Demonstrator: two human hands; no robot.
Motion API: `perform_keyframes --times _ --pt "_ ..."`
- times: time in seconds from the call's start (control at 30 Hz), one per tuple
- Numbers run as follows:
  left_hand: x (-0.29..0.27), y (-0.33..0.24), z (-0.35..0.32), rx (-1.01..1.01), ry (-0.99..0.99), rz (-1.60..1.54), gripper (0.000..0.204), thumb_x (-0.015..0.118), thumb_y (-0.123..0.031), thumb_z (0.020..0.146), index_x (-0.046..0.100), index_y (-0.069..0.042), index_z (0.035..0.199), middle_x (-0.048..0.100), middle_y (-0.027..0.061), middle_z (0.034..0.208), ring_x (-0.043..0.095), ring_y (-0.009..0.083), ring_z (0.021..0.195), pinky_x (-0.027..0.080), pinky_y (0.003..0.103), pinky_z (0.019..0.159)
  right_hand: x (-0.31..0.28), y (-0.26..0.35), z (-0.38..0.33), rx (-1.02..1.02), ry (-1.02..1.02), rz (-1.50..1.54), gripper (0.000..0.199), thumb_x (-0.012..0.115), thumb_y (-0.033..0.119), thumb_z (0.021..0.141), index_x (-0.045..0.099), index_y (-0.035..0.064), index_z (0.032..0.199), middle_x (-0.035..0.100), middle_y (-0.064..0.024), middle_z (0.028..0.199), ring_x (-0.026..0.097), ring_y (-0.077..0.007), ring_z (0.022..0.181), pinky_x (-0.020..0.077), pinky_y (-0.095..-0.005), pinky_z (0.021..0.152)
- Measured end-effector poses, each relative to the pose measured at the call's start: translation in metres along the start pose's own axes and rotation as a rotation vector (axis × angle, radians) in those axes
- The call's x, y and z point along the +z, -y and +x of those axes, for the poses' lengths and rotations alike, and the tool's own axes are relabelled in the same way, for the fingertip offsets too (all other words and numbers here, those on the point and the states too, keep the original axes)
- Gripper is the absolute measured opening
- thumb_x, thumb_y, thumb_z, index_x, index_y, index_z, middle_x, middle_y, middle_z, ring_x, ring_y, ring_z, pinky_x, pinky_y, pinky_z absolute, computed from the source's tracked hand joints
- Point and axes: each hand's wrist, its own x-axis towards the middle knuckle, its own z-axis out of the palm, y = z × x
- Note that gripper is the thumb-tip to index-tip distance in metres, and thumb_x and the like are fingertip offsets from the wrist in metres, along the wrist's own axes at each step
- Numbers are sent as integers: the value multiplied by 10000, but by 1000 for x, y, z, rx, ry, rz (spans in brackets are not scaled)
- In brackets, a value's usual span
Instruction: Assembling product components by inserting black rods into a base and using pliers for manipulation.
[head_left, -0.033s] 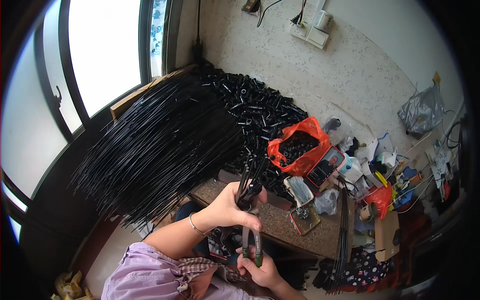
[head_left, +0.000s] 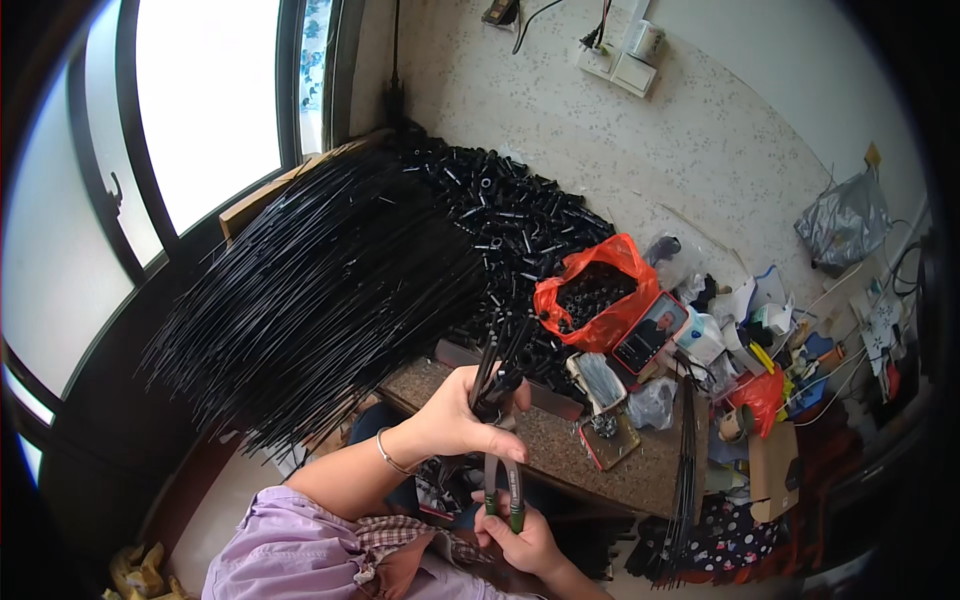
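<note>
My left hand is wrapped round a black tubular part with thin black rods rising from it, held above the table's near edge. Below it, my right hand grips a pair of pliers by their green lower handles. The jaws of the pliers reach up under my left hand, whose thumb hides their tips, so I cannot tell what they bite on. A large bundle of long black rods lies on the left. Behind my hands is a heap of short black tubular parts.
A red plastic bag of small black parts stands open beside the heap. Right of it a phone leans against a white box. A shallow tray, small clear bag and red-edged case lie on the speckled table.
</note>
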Motion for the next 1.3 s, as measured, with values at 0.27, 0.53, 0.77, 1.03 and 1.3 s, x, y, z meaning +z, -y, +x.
perform_keyframes --times 0.27,0.53,0.77,1.03,1.3 --pt "1 0 -6 39 -73 118 340 827 -176 612 543 -56 755 490 -63 663 421 14 598 338 173 516 -18 19 -2 65 190 374 559 452 144 924 172 5 1387 585 -181 892 589 -202 687 485 -325 668" --pt "21 21 1 -232 -136 88 292 809 -93 597 552 -60 732 501 -51 680 448 37 623 359 189 562 6 -38 5 26 -36 372 93 504 79 904 451 12 941 466 -44 612 417 -96 499 358 -235 464" --pt "8 53 -2 -124 -180 -74 456 797 -59 605 541 -9 979 493 -52 573 422 12 498 311 161 473 -60 -29 29 -88 -643 -27 80 564 108 868 529 41 894 582 -27 704 565 -90 587 422 -212 516" --pt "12 67 1 -182 -70 35 492 828 -74 584 551 -26 988 497 -48 580 435 18 518 320 171 479 -213 -62 41 -65 -1110 -1158 227 629 91 765 537 30 963 593 -196 851 570 -383 811 458 -426 700" --pt "7 75 10 -194 -57 41 470 825 -95 591 553 21 958 557 -3 591 502 44 513 365 171 476 -221 -59 55 -31 -904 -1303 274 561 -16 713 529 37 980 564 -185 858 558 -361 834 460 -425 732"
